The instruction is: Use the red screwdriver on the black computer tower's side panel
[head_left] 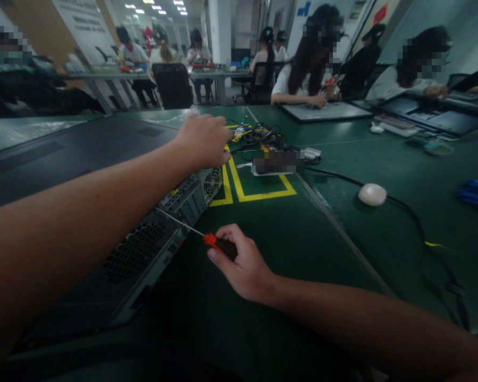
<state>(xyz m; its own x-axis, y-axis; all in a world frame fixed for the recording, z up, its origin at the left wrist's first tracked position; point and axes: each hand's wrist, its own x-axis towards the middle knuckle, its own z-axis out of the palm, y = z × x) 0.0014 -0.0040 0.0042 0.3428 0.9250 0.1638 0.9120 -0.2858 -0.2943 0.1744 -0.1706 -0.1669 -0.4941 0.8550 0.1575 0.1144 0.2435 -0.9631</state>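
Meanwhile left hand (203, 140) braces computer case (115, 212); right hand (242, 262) grips screwdriver (215, 242).

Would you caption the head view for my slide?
Left hand holds computer case; right hand holds screwdriver to its rear.

Dark computer case (103, 159), laid flat on its broad side on the green mat (295, 233); rear panel facing right, with perforated vents, slots and a round fan grille (212, 183) at the far end; far top corner under the left hand (203, 140); slim screwdriver (183, 224), bare metal shaft, red collar, black handle, gripped in the right hand (242, 265); shaft slanted up-left, tip at the rear panel.
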